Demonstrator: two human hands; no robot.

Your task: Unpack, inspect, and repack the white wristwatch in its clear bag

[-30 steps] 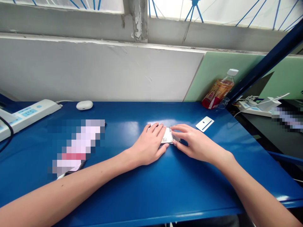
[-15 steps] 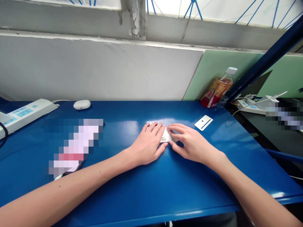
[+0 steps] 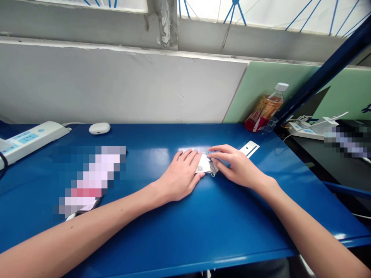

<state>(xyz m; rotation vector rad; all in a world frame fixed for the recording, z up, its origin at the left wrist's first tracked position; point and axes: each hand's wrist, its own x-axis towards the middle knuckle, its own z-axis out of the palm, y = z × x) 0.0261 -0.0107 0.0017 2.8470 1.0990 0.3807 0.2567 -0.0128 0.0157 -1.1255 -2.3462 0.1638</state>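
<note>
A small white packet with a printed square patch and a crinkled clear plastic end lies on the blue desk. My left hand is laid flat over its left part, fingers stretched and covering much of it. At the packet's right end is my right hand, fingers reaching left and held apart, tips at the clear plastic. Whether those tips press on the plastic cannot be made out. Just behind the right hand lies a white card with a dark slot, partly hidden by that hand.
A white earbud case sits toward the back left, near a white power strip. A blurred phone-like object lies beyond my left forearm. A drink bottle leans at the back right corner, beside a slanted blue bar.
My right hand has shifted slightly up, its thumb moving up from the packet's near edge and closer to the fingers. More of the packet's clear end shows. My left hand stays put.
</note>
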